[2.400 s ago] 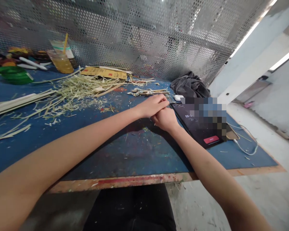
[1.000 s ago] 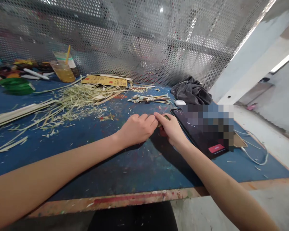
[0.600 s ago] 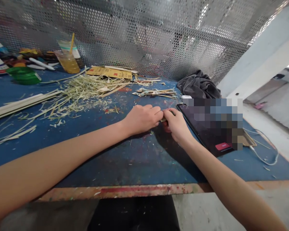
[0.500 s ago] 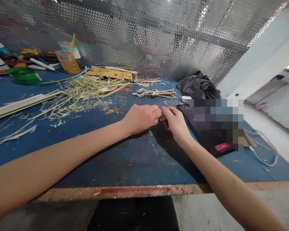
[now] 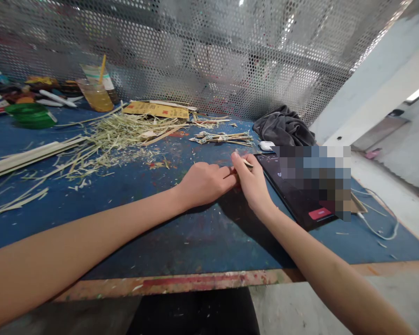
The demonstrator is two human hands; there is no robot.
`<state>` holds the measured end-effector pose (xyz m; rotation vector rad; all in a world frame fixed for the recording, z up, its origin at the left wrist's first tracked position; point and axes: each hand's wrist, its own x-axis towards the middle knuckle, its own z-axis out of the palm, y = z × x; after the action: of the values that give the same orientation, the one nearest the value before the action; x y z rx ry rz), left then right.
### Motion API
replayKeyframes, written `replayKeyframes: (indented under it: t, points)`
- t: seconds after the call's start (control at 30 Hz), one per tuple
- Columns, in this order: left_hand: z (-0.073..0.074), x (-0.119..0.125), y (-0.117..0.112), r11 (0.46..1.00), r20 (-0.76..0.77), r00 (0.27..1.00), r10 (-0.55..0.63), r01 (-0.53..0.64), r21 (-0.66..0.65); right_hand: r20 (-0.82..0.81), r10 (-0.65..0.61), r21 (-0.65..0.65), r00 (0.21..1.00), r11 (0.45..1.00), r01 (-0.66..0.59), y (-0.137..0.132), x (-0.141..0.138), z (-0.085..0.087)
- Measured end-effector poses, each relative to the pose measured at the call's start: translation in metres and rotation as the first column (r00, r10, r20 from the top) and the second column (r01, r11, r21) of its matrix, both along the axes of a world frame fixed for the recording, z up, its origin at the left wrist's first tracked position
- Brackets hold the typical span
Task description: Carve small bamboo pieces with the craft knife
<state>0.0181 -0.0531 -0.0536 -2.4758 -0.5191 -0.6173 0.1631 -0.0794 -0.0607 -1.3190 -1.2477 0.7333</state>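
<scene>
My left hand [image 5: 205,182] rests low over the table's middle, its fingers bent and reaching against my right hand [image 5: 254,185]. Between thumb and fingers of the right hand, a small pale piece with a dark edge [image 5: 247,164] sticks out; most of it is hidden, so its kind is unclear. The left fingertips are tucked behind the right hand, and what they pinch does not show. Just beyond both hands lies a small bundle of thin sticks with patterned wrappings [image 5: 223,138].
A tablet [image 5: 282,186], partly pixelated, lies beside my right hand. Further back are shredded plant strips [image 5: 122,130], a yellow card [image 5: 155,110], a cup of yellowish liquid [image 5: 97,98], a green roll [image 5: 31,115] and a dark cloth [image 5: 284,126]. Long pale strips [image 5: 31,156] lie left.
The right thumb has lifted and now points upward, and the pale piece shows behind it. My left hand has turned slightly, its fingers stretching toward the right hand. The view has shifted a little.
</scene>
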Motion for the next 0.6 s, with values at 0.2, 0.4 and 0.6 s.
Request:
replayKeyframes:
  t: [0.2,0.4,0.6]
  points:
    - [0.001,0.0,-0.002,0.951,0.064,0.964,-0.257,0.264,-0.159,0.27,0.136,0.097,0.953,0.981,-0.167,-0.002,0.005,0.007]
    - [0.002,-0.001,-0.001,0.802,0.192,0.944,-0.267,0.328,-0.498,0.225,0.435,-0.031,0.872,0.898,-0.439,-0.001,0.014,0.015]
    - [0.004,0.0,-0.001,0.677,0.26,0.931,-0.257,0.365,-0.638,0.094,0.65,-0.222,0.754,0.752,-0.62,0.006,0.032,0.02]
